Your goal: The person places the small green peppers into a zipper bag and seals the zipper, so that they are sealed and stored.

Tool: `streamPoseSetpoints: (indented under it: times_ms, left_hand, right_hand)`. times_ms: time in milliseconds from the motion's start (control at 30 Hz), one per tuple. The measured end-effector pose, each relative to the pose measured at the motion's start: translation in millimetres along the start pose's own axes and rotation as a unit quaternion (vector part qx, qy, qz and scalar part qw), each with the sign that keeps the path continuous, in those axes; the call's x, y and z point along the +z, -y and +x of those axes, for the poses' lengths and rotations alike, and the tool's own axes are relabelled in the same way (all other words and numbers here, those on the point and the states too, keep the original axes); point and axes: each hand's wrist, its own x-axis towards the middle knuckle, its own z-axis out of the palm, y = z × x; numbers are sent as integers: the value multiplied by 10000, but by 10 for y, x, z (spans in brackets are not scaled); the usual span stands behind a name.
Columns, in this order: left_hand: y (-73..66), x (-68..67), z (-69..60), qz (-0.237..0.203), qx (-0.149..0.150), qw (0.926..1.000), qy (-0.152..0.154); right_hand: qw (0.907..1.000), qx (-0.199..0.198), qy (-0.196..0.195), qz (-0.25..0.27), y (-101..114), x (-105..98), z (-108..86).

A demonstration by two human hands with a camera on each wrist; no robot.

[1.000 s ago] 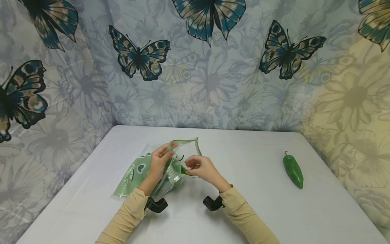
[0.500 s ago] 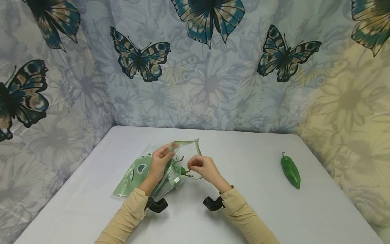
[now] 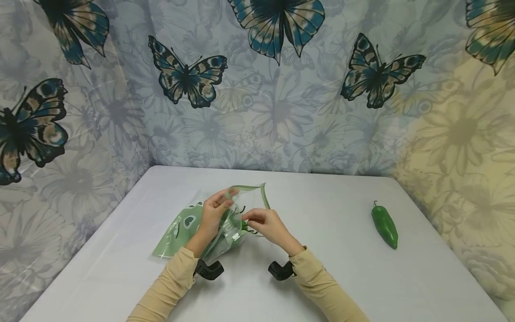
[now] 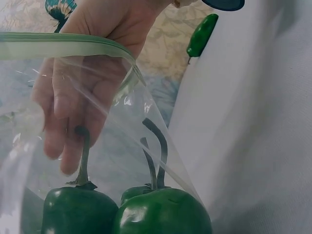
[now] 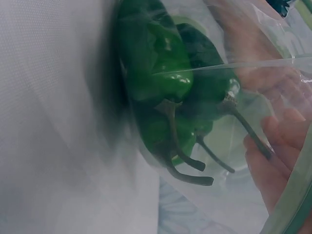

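Note:
A clear zip bag [image 3: 187, 226] with a green print lies at the table's left middle, its mouth spread open towards the right. My left hand [image 3: 213, 212] pinches the bag near its green rim. Inside sit several green peppers [image 5: 161, 63], stems pointing to the mouth. At that mouth is my right hand [image 3: 267, 226]; the left wrist view shows its fingers [image 4: 70, 156] fairly straight, pointing down behind a pepper's curved stem [image 4: 84, 158]. Whether they touch the stem is unclear through the plastic. In the right wrist view, fingers [image 5: 280, 146] show through the film.
Another green pepper [image 3: 385, 226] lies on the right side of the white table [image 3: 330, 192]. Black wrist cameras [image 3: 281, 270] sit on both wrists. A butterfly-patterned cloth [image 3: 257, 129] hangs behind the table.
My right hand drew back slightly from the stems half a second ago and has now moved left, closer to the bag mouth. The left hand stays on the bag.

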Motion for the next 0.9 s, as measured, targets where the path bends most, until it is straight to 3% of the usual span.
streamPoseSetpoints:
  times_ms: [133, 367, 467, 633, 900]
  left_hand:
    - [1, -7, -14, 39, 74, 9999, 74]
    - [10, -26, -2, 117, 107, 9999, -27]
    - [17, -32, -4, 104, 61, 9999, -44]
    - [16, -44, -36, -30, 263, 9996, -132]
    - [-19, -15, 13, 1, 312, 9994, -136]
  right_hand:
    - [9997, -132, 194, 42, 147, -18, -11]
    - [9991, -325, 35, 271, 161, -116, -33]
    - [9994, -252, 4, 242, 143, -183, -76]
    - [9991, -71, 93, 415, 130, -255, -128]
    - [9951, 349, -211, 895, 59, -464, -275]
